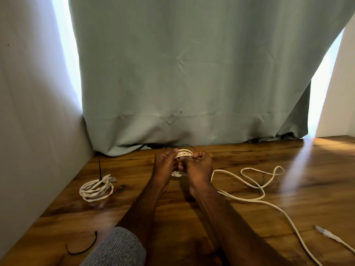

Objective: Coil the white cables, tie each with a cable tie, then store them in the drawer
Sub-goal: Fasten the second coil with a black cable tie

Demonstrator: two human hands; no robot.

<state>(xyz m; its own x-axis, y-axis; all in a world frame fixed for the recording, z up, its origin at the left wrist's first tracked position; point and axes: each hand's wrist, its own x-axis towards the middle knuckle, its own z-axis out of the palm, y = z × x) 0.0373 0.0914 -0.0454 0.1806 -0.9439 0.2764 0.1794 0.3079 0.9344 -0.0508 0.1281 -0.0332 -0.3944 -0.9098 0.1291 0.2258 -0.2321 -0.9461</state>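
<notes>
At the left, one coiled white cable [97,188] already lay tied on the wooden table [240,223], and a spare black cable tie [82,246] waited near the sleeve. In the middle, the left hand [165,162] and right hand [198,167] gripped a second coil [184,153], apparently fastening its tie. At the right, a loose cable [255,191] remained uncoiled. No drawer was visible.
</notes>
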